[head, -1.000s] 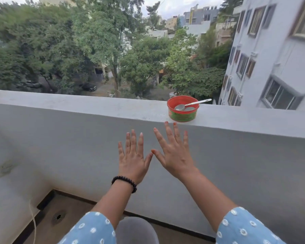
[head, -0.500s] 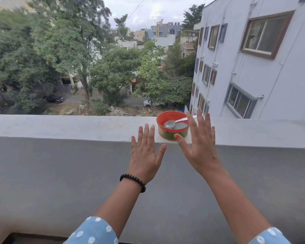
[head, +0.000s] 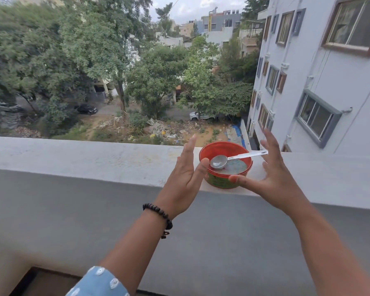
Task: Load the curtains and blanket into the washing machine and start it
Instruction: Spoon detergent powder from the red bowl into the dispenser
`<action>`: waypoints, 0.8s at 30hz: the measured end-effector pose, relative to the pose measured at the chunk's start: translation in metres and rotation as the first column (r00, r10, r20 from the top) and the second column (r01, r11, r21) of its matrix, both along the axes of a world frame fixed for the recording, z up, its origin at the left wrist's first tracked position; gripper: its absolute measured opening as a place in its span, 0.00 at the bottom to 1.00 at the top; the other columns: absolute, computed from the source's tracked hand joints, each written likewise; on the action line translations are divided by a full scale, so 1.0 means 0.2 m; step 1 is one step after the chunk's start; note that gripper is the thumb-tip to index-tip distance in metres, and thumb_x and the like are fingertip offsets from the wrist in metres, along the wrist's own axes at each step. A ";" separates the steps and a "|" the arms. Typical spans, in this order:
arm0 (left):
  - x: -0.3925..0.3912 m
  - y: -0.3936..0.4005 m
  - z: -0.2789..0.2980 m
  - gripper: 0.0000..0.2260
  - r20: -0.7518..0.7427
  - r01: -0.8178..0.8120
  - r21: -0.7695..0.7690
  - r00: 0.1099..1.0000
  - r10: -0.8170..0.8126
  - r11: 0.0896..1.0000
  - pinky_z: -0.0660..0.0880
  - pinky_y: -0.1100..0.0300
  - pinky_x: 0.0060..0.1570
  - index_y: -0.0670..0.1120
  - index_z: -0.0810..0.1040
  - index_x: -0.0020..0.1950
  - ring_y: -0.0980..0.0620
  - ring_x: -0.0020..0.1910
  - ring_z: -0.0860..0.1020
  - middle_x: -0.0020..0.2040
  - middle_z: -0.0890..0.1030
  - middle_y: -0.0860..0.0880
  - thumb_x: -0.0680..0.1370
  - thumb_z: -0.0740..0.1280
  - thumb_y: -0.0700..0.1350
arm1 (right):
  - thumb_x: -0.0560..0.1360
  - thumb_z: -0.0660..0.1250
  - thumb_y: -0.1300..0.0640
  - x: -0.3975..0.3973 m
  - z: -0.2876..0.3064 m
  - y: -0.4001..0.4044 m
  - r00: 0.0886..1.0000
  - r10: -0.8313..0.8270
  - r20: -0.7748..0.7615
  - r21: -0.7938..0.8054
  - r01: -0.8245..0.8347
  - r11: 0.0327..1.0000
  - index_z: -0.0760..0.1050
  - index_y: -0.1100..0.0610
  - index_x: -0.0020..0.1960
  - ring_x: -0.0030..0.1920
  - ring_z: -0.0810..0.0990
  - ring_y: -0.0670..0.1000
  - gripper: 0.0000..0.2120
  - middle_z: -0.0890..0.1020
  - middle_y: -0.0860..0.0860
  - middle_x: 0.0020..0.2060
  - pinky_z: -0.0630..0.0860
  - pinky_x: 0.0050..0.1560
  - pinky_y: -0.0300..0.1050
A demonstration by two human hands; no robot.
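Both hands spread open, holding nothing — left hand and right hand flank a round red tub with a green band, which sits between them on the smooth grey parapet ledge. A metal scoop lies inside, handle pointing toward the right hand. Curtains, blanket and washing machine are out of view — beyond lie trees and white buildings.

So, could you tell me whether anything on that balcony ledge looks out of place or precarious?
Yes: the red tub sits on top of the parapet ledge with a long drop behind it, and the metal scoop juts out over its rim. The left hand and right hand flank it, open. No laundry is in view.
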State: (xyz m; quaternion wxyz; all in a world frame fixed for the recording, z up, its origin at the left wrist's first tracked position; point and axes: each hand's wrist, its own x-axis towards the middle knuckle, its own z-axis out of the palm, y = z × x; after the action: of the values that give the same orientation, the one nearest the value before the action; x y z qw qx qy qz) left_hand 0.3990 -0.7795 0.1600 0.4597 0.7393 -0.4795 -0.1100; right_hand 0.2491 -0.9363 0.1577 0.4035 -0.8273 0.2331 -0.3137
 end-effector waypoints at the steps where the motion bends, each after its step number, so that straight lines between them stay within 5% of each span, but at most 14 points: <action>1: 0.01 -0.01 0.01 0.29 -0.035 0.008 -0.011 0.999 -0.008 1.000 0.48 0.63 0.75 0.59 0.44 0.79 0.68 0.76 0.46 0.78 0.47 0.64 0.80 0.50 0.61 | 0.50 0.73 0.24 0.01 0.00 -0.03 0.999 0.053 -0.007 0.016 -0.053 0.998 0.42 0.33 0.76 0.77 0.55 0.43 0.64 0.55 0.47 0.79 0.59 0.76 0.57; 6: -0.02 -0.07 0.05 0.28 -0.317 -0.017 -0.103 0.948 -0.017 0.995 0.56 0.71 0.71 0.59 0.48 0.79 0.66 0.76 0.54 0.80 0.54 0.57 0.81 0.50 0.62 | 0.49 0.79 0.28 0.04 0.03 -0.10 0.963 0.270 -0.003 0.084 -0.269 0.959 0.43 0.28 0.74 0.78 0.58 0.45 0.64 0.53 0.41 0.78 0.57 0.77 0.53; 9: -0.06 -0.10 0.05 0.27 -0.426 -0.070 -0.163 0.905 -0.006 0.984 0.58 0.58 0.76 0.65 0.52 0.77 0.65 0.75 0.60 0.78 0.60 0.58 0.78 0.52 0.64 | 0.51 0.80 0.31 0.06 0.03 -0.11 0.948 0.317 -0.026 0.063 -0.315 0.947 0.42 0.27 0.74 0.77 0.57 0.41 0.63 0.56 0.41 0.77 0.58 0.77 0.53; 12: -0.08 -0.14 0.03 0.27 -0.468 -0.121 -0.186 0.884 0.021 0.975 0.61 0.50 0.76 0.70 0.57 0.73 0.63 0.74 0.63 0.76 0.63 0.61 0.74 0.53 0.69 | 0.55 0.82 0.39 0.08 0.03 -0.13 0.930 0.359 -0.083 0.002 -0.360 0.933 0.41 0.31 0.76 0.68 0.56 0.23 0.63 0.60 0.27 0.67 0.56 0.68 0.24; 14: -0.10 -0.15 0.02 0.26 -0.476 -0.150 -0.204 0.879 0.036 0.967 0.61 0.50 0.75 0.71 0.60 0.71 0.62 0.74 0.64 0.76 0.63 0.63 0.73 0.53 0.72 | 0.57 0.81 0.40 0.10 0.02 -0.12 0.919 0.379 -0.104 -0.035 -0.384 0.922 0.43 0.33 0.76 0.62 0.56 0.18 0.61 0.58 0.23 0.64 0.55 0.59 0.16; 21: -0.11 -0.17 0.05 0.29 -0.511 -0.233 -0.228 0.855 0.087 0.945 0.60 0.49 0.76 0.68 0.62 0.72 0.58 0.74 0.66 0.74 0.67 0.60 0.71 0.57 0.70 | 0.58 0.83 0.44 0.15 0.03 -0.14 0.915 0.401 -0.038 -0.057 -0.403 0.914 0.56 0.35 0.73 0.63 0.68 0.29 0.52 0.67 0.20 0.59 0.63 0.59 0.22; 24: -0.11 -0.16 0.07 0.32 -0.492 -0.248 -0.220 0.863 0.112 0.944 0.59 0.48 0.76 0.68 0.61 0.72 0.60 0.74 0.65 0.74 0.67 0.62 0.69 0.58 0.74 | 0.57 0.80 0.38 0.16 0.03 -0.14 0.911 0.413 -0.008 -0.024 -0.413 0.910 0.57 0.34 0.72 0.65 0.70 0.34 0.50 0.71 0.27 0.62 0.65 0.60 0.25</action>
State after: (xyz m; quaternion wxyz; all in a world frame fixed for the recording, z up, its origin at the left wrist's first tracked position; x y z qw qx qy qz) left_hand 0.3777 -0.8118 0.1744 0.6693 0.6606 -0.2913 -0.1754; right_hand 0.2805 -0.9652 0.1647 0.4502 -0.8632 0.0496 -0.2230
